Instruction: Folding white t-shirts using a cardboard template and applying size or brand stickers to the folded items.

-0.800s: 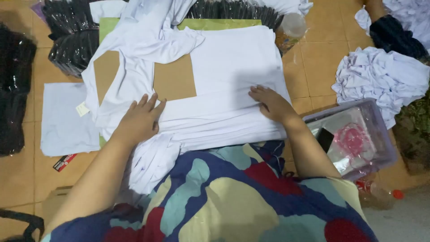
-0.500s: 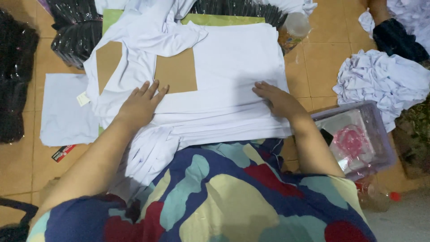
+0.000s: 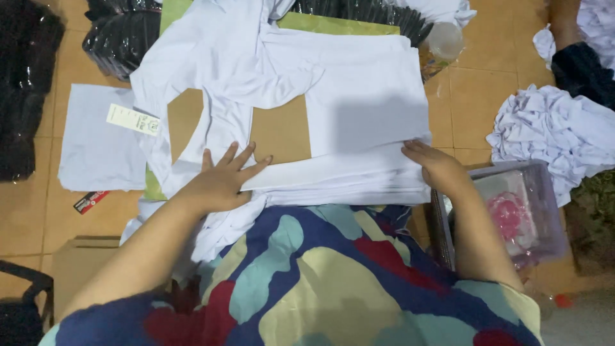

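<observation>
Left hand: fingers spread wide, flat on the white shirt, gripping nothing.
Right hand: fingers close together, pressing the shirt's right edge.
Shirt: draped over brown cardboard on the floor.
Right: plastic bin, crumpled white cloth.

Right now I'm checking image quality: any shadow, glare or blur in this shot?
Head view: a soft grey shadow falls on the white garment above the right hand; the black plastic packs show glare; the left hand looks fairly sharp.
</observation>
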